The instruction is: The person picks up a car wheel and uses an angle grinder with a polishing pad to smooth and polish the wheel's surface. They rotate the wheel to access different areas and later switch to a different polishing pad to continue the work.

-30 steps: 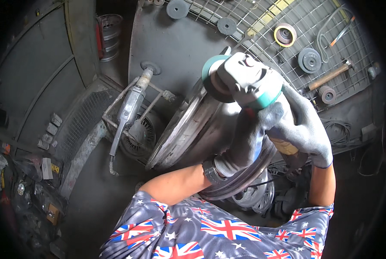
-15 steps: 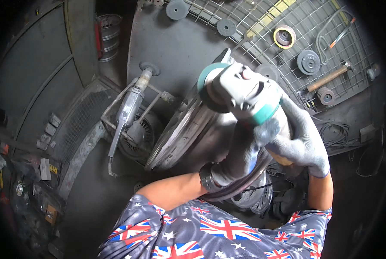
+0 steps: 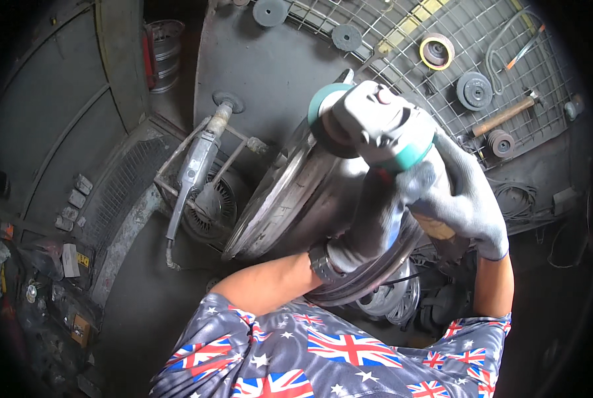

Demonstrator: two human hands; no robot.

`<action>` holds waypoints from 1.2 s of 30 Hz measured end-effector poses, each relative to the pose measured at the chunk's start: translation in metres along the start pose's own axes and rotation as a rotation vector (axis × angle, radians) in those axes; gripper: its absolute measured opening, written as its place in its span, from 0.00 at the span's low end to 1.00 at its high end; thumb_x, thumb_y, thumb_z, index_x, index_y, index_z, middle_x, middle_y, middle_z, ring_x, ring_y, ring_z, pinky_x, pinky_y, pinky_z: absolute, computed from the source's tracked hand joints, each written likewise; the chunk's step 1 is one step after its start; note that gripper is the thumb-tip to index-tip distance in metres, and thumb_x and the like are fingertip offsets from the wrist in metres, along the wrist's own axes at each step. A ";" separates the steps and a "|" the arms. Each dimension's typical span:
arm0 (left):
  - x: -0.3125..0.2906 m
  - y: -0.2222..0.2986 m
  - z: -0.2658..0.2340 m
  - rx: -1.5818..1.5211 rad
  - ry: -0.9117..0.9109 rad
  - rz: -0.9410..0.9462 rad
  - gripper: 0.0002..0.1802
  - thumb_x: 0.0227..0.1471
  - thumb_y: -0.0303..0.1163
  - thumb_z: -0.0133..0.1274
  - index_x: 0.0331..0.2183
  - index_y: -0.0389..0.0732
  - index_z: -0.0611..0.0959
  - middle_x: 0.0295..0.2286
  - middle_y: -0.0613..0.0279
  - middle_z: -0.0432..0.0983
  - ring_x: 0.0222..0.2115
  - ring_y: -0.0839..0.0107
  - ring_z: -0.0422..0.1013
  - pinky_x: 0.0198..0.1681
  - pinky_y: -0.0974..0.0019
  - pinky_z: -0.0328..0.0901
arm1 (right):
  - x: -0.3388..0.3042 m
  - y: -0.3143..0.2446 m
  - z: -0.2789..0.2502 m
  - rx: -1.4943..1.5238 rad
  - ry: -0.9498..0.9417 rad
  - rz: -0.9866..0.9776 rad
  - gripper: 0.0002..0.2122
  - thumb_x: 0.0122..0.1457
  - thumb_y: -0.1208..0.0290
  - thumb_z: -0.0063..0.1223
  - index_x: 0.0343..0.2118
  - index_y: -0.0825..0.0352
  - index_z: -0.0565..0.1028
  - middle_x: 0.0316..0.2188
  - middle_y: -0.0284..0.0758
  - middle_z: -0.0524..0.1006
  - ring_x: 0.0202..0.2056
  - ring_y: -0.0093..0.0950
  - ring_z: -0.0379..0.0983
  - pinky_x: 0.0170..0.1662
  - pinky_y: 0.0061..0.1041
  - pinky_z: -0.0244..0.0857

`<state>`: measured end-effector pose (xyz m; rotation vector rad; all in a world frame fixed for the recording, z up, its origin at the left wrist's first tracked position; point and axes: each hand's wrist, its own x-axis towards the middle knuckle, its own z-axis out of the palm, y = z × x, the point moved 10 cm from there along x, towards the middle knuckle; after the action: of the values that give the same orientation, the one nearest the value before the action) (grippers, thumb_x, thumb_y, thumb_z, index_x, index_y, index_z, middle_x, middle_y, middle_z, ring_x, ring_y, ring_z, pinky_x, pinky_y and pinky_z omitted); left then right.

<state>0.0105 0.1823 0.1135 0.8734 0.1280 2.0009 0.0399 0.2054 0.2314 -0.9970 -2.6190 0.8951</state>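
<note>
Ahead of you, a wire grid [image 3: 472, 46] carries a wood-handled hammer [image 3: 504, 118], a yellow-rimmed ring [image 3: 436, 65], a dark stepped disc [image 3: 474, 91], a ribbed roller [image 3: 501, 142], a flat grey disc [image 3: 347, 38] and a bent cord [image 3: 490, 62]. On your left, a tubular frame [image 3: 233, 161] supports a grey power tool [image 3: 195, 164].

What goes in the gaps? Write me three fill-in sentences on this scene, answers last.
1. The left hand and right hand, in grey ____, hold a power tool.
2. A dark wristwatch is on the ____ arm.
3. On the wire mesh lies a ____ with a wooden handle.

Missing words: gloves; left; hammer.
</note>
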 end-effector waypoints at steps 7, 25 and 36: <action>-0.010 -0.011 -0.002 -0.106 0.042 -0.029 0.24 0.70 0.41 0.43 0.60 0.36 0.70 0.55 0.59 0.70 0.56 0.70 0.67 0.61 0.63 0.61 | -0.004 0.003 0.006 -0.005 -0.019 -0.066 0.46 0.42 0.61 0.68 0.66 0.75 0.62 0.62 0.45 0.70 0.64 0.33 0.64 0.68 0.34 0.53; 0.018 0.000 -0.001 -0.166 0.164 -0.040 0.19 0.61 0.37 0.57 0.48 0.36 0.77 0.40 0.64 0.75 0.41 0.77 0.70 0.47 0.67 0.66 | 0.006 0.002 -0.003 0.016 -0.010 -0.027 0.44 0.46 0.60 0.66 0.66 0.76 0.63 0.60 0.43 0.72 0.62 0.30 0.66 0.66 0.31 0.56; 0.008 0.000 -0.005 -0.117 0.161 -0.051 0.15 0.62 0.35 0.56 0.46 0.36 0.78 0.39 0.64 0.76 0.41 0.75 0.72 0.46 0.67 0.67 | 0.004 0.005 0.000 0.057 0.015 -0.027 0.46 0.42 0.60 0.68 0.65 0.76 0.63 0.61 0.45 0.71 0.63 0.32 0.66 0.66 0.33 0.55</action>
<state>0.0046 0.1895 0.1142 0.6287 0.1218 2.0086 0.0391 0.2106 0.2284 -0.9480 -2.5731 0.9468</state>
